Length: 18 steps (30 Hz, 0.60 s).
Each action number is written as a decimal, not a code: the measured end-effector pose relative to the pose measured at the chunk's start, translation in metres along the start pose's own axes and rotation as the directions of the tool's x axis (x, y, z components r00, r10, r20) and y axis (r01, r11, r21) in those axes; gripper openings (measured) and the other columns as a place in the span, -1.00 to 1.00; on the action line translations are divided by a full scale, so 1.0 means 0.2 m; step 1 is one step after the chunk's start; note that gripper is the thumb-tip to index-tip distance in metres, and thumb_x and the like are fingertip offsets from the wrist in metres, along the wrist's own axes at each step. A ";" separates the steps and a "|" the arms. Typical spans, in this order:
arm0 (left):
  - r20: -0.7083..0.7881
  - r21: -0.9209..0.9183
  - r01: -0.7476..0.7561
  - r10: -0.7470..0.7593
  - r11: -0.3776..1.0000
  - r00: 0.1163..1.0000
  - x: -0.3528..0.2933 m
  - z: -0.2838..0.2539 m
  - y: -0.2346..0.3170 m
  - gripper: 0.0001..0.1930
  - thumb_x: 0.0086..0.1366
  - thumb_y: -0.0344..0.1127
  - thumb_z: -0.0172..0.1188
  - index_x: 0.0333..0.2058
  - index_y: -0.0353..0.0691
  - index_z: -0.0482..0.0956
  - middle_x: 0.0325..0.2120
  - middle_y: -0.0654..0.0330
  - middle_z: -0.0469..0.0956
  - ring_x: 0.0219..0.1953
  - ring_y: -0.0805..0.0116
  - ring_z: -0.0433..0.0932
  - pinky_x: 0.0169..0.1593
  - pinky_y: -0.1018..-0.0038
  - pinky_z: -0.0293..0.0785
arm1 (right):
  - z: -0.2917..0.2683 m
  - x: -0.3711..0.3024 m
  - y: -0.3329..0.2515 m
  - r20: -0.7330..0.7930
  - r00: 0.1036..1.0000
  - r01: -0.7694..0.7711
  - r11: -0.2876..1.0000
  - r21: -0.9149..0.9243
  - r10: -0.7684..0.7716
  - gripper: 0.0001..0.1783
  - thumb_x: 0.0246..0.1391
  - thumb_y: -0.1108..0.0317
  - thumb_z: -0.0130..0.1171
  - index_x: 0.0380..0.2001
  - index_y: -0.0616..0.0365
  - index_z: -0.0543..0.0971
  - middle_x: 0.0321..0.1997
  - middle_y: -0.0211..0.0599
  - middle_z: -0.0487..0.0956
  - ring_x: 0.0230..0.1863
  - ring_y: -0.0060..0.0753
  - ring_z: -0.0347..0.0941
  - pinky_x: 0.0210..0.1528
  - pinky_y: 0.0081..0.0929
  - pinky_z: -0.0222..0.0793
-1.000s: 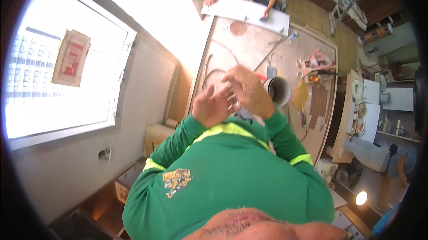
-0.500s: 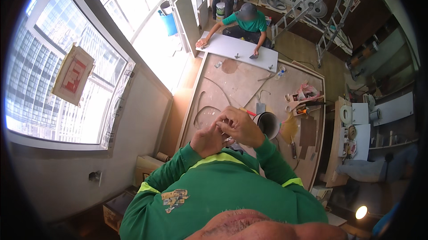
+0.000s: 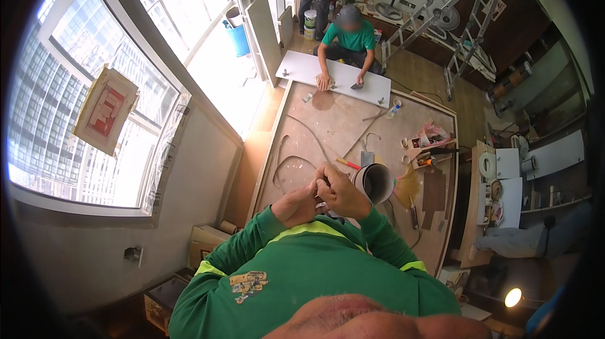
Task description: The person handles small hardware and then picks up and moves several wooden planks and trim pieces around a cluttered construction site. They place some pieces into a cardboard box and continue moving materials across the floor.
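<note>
My left hand [image 3: 295, 204] and my right hand [image 3: 341, 191] are pressed together in front of my chest, green sleeves running up to them. Their fingers close around a small pale item [image 3: 321, 205] that is too small to identify. Just right of my right hand, a round grey bucket [image 3: 375, 182] stands on a large brown board [image 3: 334, 121] lying on the floor below.
At the board's far end a person in a green shirt [image 3: 345, 35] kneels over a white panel [image 3: 334, 77]. Tools and a pink bag [image 3: 430, 143] lie on the board's right side. A window wall [image 3: 94, 106] is on the left, a ladder [image 3: 469, 21] at the back right, a lamp [image 3: 512, 297] lower right.
My hands have stayed clasped together while their fingers shifted slightly. The view has tilted, bringing more of the window, the kneeling person and the ladder into sight.
</note>
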<state>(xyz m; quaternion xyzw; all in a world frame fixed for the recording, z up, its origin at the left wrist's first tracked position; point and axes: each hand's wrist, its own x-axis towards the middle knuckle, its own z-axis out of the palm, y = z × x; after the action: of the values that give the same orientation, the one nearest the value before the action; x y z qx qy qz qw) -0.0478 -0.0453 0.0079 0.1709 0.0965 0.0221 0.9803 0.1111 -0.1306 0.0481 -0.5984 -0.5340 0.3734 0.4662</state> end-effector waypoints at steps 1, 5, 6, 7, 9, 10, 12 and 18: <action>0.015 0.004 0.000 0.000 1.000 1.000 0.00 -0.01 0.00 -0.57 0.47 0.04 0.10 0.14 -0.09 0.40 0.11 0.24 0.38 0.19 0.38 0.36 0.32 0.27 0.23 | 0.00 -0.01 0.01 -0.003 1.000 -0.004 1.000 -0.020 0.003 -0.93 0.24 0.47 -0.03 -0.27 0.25 0.34 -0.35 -0.08 0.43 -0.37 -0.21 0.39 -0.26 -0.30 0.39; 0.057 0.006 0.013 -0.014 1.000 0.998 0.00 -0.07 0.00 -0.52 0.47 -0.03 0.11 0.26 -0.06 0.31 0.14 0.25 0.38 0.19 0.38 0.38 0.31 0.27 0.25 | 0.02 -0.02 0.05 0.017 0.999 -0.048 0.992 0.119 0.046 -0.92 0.27 0.46 -0.05 -0.27 0.25 0.34 -0.36 -0.09 0.43 -0.37 -0.23 0.38 -0.25 -0.29 0.39; 0.059 -0.007 0.025 -0.025 1.000 0.998 -0.01 -0.07 -0.01 -0.50 0.48 -0.05 0.11 0.29 -0.05 0.29 0.15 0.25 0.38 0.20 0.37 0.38 0.31 0.27 0.26 | 0.03 -0.04 0.06 0.023 0.999 -0.047 0.991 0.128 0.044 -0.92 0.28 0.45 -0.05 -0.27 0.25 0.34 -0.36 -0.10 0.42 -0.37 -0.24 0.37 -0.25 -0.29 0.39; 0.064 0.002 0.018 -0.018 1.000 0.998 -0.02 -0.07 -0.02 -0.48 0.48 -0.07 0.11 0.32 -0.04 0.25 0.16 0.25 0.38 0.20 0.36 0.38 0.30 0.26 0.27 | 0.04 -0.05 0.06 0.029 0.999 -0.046 0.990 0.136 0.043 -0.91 0.29 0.44 -0.06 -0.27 0.25 0.34 -0.37 -0.11 0.42 -0.38 -0.25 0.36 -0.25 -0.29 0.39; 0.066 0.010 0.007 -0.008 1.000 0.998 -0.03 -0.06 0.00 -0.43 0.49 -0.11 0.10 0.38 -0.03 0.19 0.19 0.25 0.37 0.21 0.33 0.38 0.29 0.24 0.28 | 0.04 -0.04 0.03 0.030 0.998 -0.050 0.995 0.084 0.047 -0.91 0.30 0.43 -0.07 -0.27 0.24 0.34 -0.38 -0.11 0.41 -0.38 -0.25 0.35 -0.25 -0.30 0.38; 0.057 -0.011 0.012 -0.012 1.000 0.998 -0.03 -0.07 -0.01 -0.42 0.49 -0.15 0.09 0.39 -0.06 0.17 0.21 0.24 0.37 0.23 0.30 0.38 0.29 0.22 0.30 | 0.05 -0.06 0.04 0.033 0.997 -0.076 0.995 0.067 0.074 -0.90 0.31 0.43 -0.08 -0.28 0.24 0.34 -0.38 -0.12 0.40 -0.38 -0.25 0.34 -0.25 -0.31 0.37; 0.061 -0.007 -0.008 0.008 1.000 0.998 -0.02 -0.11 -0.02 -0.46 0.43 -0.15 0.18 0.29 -0.13 0.27 0.16 0.26 0.42 0.22 0.35 0.40 0.30 0.22 0.31 | 0.06 -0.06 0.06 -0.003 1.000 -0.018 0.998 0.063 0.018 -0.90 0.31 0.42 -0.07 -0.28 0.24 0.35 -0.40 -0.08 0.38 -0.37 -0.19 0.35 -0.25 -0.29 0.36; 0.005 -0.004 -0.018 0.018 1.000 1.000 -0.07 -0.09 -0.01 -0.32 0.44 -0.16 0.17 0.40 -0.18 0.11 0.21 0.19 0.38 0.25 0.32 0.38 0.35 0.26 0.27 | 0.10 -0.06 0.02 -0.021 1.000 0.022 0.998 -0.054 -0.023 -0.91 0.26 0.46 -0.03 -0.28 0.25 0.31 -0.35 0.03 0.41 -0.32 0.06 0.40 -0.21 -0.14 0.35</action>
<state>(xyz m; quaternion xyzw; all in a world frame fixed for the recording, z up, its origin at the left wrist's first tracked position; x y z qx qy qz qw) -0.0646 -0.0425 -0.0074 0.1699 0.0925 0.0307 0.9806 0.0914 -0.1394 0.0386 -0.6085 -0.5456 0.3472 0.4599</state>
